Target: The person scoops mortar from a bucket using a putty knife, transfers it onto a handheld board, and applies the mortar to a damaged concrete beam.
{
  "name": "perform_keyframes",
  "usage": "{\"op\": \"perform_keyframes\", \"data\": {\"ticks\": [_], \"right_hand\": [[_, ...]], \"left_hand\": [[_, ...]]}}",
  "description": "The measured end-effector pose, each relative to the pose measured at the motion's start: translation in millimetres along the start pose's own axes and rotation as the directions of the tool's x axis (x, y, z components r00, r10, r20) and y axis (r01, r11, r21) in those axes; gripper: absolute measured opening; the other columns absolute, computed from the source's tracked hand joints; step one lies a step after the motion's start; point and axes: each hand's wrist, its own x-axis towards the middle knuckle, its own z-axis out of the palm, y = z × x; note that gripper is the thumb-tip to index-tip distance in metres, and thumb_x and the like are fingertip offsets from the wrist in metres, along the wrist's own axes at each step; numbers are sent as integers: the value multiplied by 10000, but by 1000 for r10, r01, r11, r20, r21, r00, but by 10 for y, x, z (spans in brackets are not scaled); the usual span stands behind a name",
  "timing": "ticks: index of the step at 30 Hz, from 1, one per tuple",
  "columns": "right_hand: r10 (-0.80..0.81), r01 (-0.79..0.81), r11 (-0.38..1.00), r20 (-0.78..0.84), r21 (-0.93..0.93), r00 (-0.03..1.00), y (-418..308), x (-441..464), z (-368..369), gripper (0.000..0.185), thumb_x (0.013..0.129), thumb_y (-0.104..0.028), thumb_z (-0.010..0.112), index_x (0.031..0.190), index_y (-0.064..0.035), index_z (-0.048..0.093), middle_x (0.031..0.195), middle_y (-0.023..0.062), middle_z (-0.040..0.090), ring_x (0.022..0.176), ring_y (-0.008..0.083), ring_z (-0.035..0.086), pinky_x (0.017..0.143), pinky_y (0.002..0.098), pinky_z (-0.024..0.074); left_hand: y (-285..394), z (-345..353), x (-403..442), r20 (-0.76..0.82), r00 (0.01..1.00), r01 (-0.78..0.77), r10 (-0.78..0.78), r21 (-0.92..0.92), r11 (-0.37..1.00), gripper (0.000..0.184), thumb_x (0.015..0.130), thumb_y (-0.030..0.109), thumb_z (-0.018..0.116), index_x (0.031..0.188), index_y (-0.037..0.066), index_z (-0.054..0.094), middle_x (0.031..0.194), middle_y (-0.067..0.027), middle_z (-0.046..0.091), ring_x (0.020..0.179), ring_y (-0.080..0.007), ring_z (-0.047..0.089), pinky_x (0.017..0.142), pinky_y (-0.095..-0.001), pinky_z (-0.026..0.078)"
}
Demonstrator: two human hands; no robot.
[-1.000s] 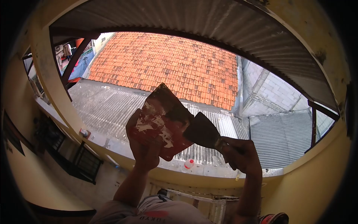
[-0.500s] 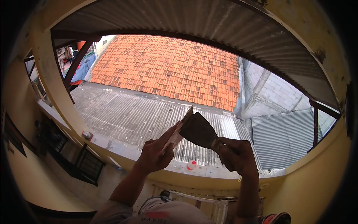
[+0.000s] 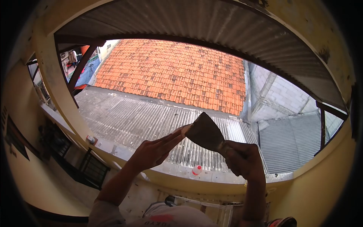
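Observation:
My right hand [image 3: 244, 159] grips the handle end of a putty knife [image 3: 206, 132], its wide dark blade raised and pointing up and to the left. My left hand [image 3: 153, 153] is held out facing the blade, its fingers long and close together. At those fingertips shows the pale end of a flat piece [image 3: 185, 131], right beside the blade's left corner. Most of that piece is hidden behind the fingers; whether it touches the blade I cannot tell.
Beyond the hands runs a ledge [image 3: 227, 177] carrying a bottle with a red cap [image 3: 197, 170] and a small container [image 3: 91, 139]. Past it lie a corrugated roof [image 3: 128, 117] and an orange tiled roof [image 3: 170, 75]. A dark railing [image 3: 92, 166] stands lower left.
The left hand has turned and lowered, its fingers now straighter; the flat piece, plainly visible before, is mostly hidden. The putty knife has shifted slightly right and down, along with the whole view.

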Motion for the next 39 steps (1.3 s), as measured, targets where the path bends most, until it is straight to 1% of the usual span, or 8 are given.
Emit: {"op": "perform_keyframes", "data": {"ticks": [1,6,8,14,18,30,33,39], "right_hand": [[-28,29,1000,17,-5,999,-58,77,3,311,1009,-158,668,1266,13,703,607,-2,568,437,33,446,400,230,346],[-89,94,985,-40,144,995,-289,315,151,350,998,-177,607,1226,83,662,586,13,533,395,50,388,375,230,288],[-75,80,978,-34,192,997,-606,612,267,363,993,-183,597,1254,67,636,646,20,558,424,50,414,388,222,300],[-340,316,899,29,304,940,-1406,1338,490,246,1001,-220,637,1017,25,645,707,41,567,501,78,459,424,250,318],[-462,395,854,145,338,875,-1861,2067,471,230,997,-185,627,895,22,626,707,85,554,552,137,478,474,287,337],[-402,385,827,-48,411,914,-2441,2569,591,140,981,-82,554,975,23,647,784,148,642,528,132,490,439,260,336],[-424,385,826,4,412,906,-2517,2651,442,129,977,-80,551,955,15,636,780,145,642,528,120,492,436,248,325],[-479,424,821,55,382,876,-2586,2620,292,90,980,-78,539,954,-6,585,770,131,632,532,108,493,441,248,325]], "left_hand": [[-137,144,-125,45,972,236,-232,-100,967,757,894,34,621,1596,144,361,1183,-175,728,840,-304,752,700,-374,600],[-421,547,-408,-290,907,212,-305,-310,927,666,953,97,529,1587,51,331,825,-144,717,641,-194,689,634,-337,550],[-258,525,-460,-194,835,342,-514,-549,763,684,919,48,527,1574,20,330,923,-137,736,711,-149,687,670,-340,562],[-376,1075,-683,-450,772,132,-450,-577,806,659,925,5,533,1554,-1,336,1127,-126,702,824,-133,671,716,-294,565],[-178,940,-699,-180,704,307,-687,-796,522,598,938,10,547,1506,-14,362,1136,-100,666,949,-122,642,788,-297,564],[-378,1027,-872,-214,665,241,-716,-845,477,443,905,57,592,1325,-23,478,1107,-94,664,952,-148,653,811,-331,568],[-451,1097,-914,-339,676,201,-654,-769,607,471,892,55,590,1345,-22,490,1037,-67,674,873,-139,663,761,-326,571],[-469,1159,-1009,-215,676,288,-705,-804,521,505,903,47,630,1377,-17,469,1210,-104,642,1088,-167,621,915,-350,542]]}}
